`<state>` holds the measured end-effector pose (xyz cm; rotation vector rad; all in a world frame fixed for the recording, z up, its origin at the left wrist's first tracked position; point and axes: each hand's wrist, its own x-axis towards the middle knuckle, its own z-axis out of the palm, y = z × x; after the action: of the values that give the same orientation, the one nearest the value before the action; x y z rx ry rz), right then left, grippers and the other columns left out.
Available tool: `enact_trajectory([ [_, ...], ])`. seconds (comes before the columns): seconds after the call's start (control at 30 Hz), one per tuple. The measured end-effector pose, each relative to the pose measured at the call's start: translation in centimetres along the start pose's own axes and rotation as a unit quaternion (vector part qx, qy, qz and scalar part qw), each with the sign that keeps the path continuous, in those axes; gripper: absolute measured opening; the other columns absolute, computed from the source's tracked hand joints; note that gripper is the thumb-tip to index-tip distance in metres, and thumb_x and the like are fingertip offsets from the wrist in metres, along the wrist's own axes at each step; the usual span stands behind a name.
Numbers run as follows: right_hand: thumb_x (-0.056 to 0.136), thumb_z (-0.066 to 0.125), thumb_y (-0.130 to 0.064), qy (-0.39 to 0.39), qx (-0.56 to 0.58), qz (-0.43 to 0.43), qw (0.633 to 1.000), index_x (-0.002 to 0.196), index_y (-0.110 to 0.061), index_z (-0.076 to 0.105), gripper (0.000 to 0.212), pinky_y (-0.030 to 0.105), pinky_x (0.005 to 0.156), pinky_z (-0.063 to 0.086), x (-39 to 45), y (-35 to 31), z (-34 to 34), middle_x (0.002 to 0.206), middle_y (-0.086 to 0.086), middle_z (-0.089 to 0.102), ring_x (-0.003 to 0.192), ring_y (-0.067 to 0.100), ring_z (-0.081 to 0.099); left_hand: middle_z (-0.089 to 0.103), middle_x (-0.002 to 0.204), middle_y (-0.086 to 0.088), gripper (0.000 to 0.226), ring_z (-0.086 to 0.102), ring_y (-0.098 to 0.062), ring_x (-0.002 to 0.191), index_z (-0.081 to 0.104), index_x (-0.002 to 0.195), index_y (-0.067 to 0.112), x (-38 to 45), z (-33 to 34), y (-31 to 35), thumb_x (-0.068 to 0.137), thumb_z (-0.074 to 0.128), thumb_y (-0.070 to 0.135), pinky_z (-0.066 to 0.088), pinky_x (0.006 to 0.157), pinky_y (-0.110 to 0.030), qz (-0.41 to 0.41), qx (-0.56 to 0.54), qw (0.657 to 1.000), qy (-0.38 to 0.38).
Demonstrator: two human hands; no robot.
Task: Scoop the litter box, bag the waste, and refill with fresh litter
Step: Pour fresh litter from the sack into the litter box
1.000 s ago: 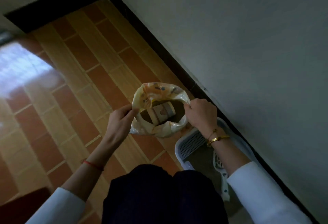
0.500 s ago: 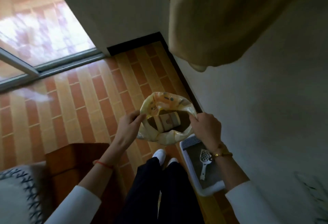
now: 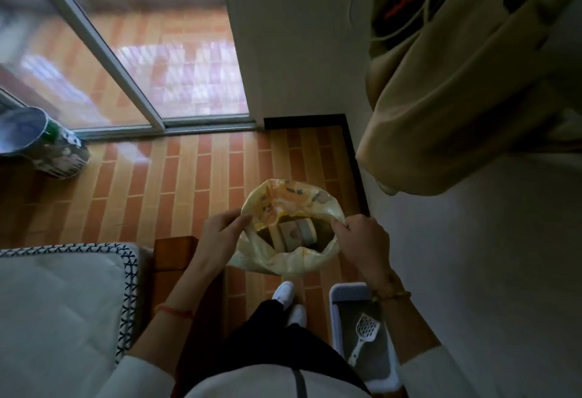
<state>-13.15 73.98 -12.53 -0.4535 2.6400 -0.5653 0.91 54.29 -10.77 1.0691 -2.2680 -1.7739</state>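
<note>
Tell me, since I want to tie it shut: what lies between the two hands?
In the head view, only the yellow bag's open mouth spans between left hand and right hand, each pinching its rim.

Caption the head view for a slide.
Both hands, left hand and right hand, hold a yellow bag open above the floor.

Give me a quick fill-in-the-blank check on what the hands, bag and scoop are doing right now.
1. Both the left hand and the right hand pinch the rim of the yellow plastic ____.
2. The white scoop lies inside the ____.
3. The litter box sits on the floor against the ____.
4. The bag's mouth is held ____.

Missing words: bag; litter box; wall; open
</note>
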Motion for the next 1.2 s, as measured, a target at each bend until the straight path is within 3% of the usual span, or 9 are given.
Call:
enact_trajectory([
  [0.1, 0.094, 0.048, -0.038, -0.017, -0.025, -0.025, 0.999, 0.065, -0.014, 0.059, 0.039, 0.025, 0.049, 0.031, 1.4, -2.0, -0.1, 0.064, 0.003, 0.056, 0.057, 0.015, 0.051, 0.072, 0.076, -0.003, 0.022, 0.066, -0.021, 0.072, 0.071, 0.079, 0.025, 0.2, -1.6, -0.1, 0.087, 0.053, 0.033, 0.051, 0.07, -0.046, -0.012, -0.021, 0.999, 0.04],
  [0.23, 0.094, 0.048, -0.036, -0.024, -0.034, -0.057, 0.997, 0.068, -0.011, 0.065, 0.039, 0.026, 0.053, 0.037, 3.6, -5.1, -0.3, 0.066, 0.004, 0.061, 0.059, 0.016, 0.055, 0.064, 0.059, 0.012, 0.026, 0.052, 0.002, 0.055, 0.072, 0.074, 0.027, 1.6, -3.5, 0.1, 0.093, 0.056, 0.019, 0.041, 0.063, -0.033, -0.013, -0.029, 0.996, 0.087],
  [0.4, 0.096, 0.048, -0.033, -0.012, -0.025, -0.067, 0.997, 0.068, -0.011, 0.065, 0.04, 0.024, 0.047, 0.034, 5.2, -8.3, -0.7, 0.063, 0.002, 0.06, 0.055, 0.014, 0.055, 0.068, 0.07, -0.002, 0.025, 0.056, -0.011, 0.066, 0.074, 0.077, 0.03, 4.5, -6.2, 1.2, 0.079, 0.053, 0.041, 0.045, 0.066, -0.041, -0.003, -0.026, 0.997, 0.073],
  [0.5, 0.098, 0.048, -0.032, 0.002, -0.005, -0.039, 0.999, 0.074, -0.01, 0.066, 0.037, 0.02, 0.045, 0.029, 5.5, -9.6, -0.8, 0.066, 0.002, 0.061, 0.053, 0.006, 0.051, 0.059, 0.055, 0.014, 0.023, 0.048, 0.001, 0.052, 0.072, 0.08, 0.02, 7.1, -7.7, 2.3, 0.089, 0.053, 0.028, 0.038, 0.059, -0.03, 0.039, 0.007, 0.999, 0.027],
  [0.67, 0.099, 0.048, -0.032, 0.054, 0.058, 0.064, 0.995, 0.068, -0.012, 0.061, 0.039, 0.021, 0.048, 0.028, 4.8, -10.8, -0.3, 0.063, 0.003, 0.056, 0.053, 0.006, 0.045, 0.064, 0.06, 0.018, 0.025, 0.055, 0.005, 0.056, 0.071, 0.088, 0.015, 11.7, -9.1, 4.1, 0.097, 0.048, 0.013, 0.041, 0.056, -0.009, 0.101, 0.063, 0.989, -0.091],
  [0.87, 0.098, 0.049, -0.035, 0.153, 0.081, 0.217, 0.961, 0.052, -0.023, 0.034, 0.049, 0.024, 0.048, 0.02, 0.4, -11.1, 1.0, 0.053, -0.007, 0.034, 0.051, 0.009, 0.036, 0.071, 0.086, 0.003, 0.028, 0.064, -0.005, 0.079, 0.065, 0.087, 0.031, 14.2, -8.5, 7.3, 0.098, 0.046, 0.014, 0.049, 0.076, -0.026, 0.155, 0.099, 0.948, -0.258],
  [0.97, 0.097, 0.052, -0.032, 0.212, 0.089, 0.277, 0.933, 0.049, -0.021, 0.029, 0.054, 0.028, 0.049, 0.021, -3.1, -11.0, 1.5, 0.049, -0.007, 0.029, 0.046, 0.006, 0.027, 0.071, 0.075, 0.014, 0.029, 0.064, -0.002, 0.075, 0.066, 0.084, 0.03, 14.4, -6.9, 8.5, 0.097, 0.047, 0.013, 0.048, 0.072, -0.025, 0.176, 0.124, 0.919, -0.331],
  [1.1, 0.096, 0.054, -0.027, 0.28, 0.123, 0.352, 0.885, 0.05, -0.024, 0.022, 0.056, 0.025, 0.046, 0.015, -9.0, -10.4, 2.7, 0.049, -0.006, 0.024, 0.048, 0.012, 0.029, 0.07, 0.082, 0.002, 0.02, 0.064, -0.017, 0.079, 0.07, 0.084, 0.024, 12.9, -3.6, 9.1, 0.088, 0.052, 0.032, 0.049, 0.075, -0.038, 0.211, 0.162, 0.863, -0.429],
  [1.2, 0.097, 0.054, -0.029, 0.301, 0.121, 0.413, 0.851, 0.051, -0.022, 0.026, 0.054, 0.029, 0.046, 0.018, -13.0, -9.7, 4.4, 0.05, -0.006, 0.028, 0.052, 0.017, 0.034, 0.058, 0.058, 0.009, 0.026, 0.051, -0.011, 0.06, 0.068, 0.07, 0.018, 10.6, -0.9, 8.9, 0.087, 0.054, 0.032, 0.04, 0.062, -0.035, 0.239, 0.185, 0.825, -0.477],
])
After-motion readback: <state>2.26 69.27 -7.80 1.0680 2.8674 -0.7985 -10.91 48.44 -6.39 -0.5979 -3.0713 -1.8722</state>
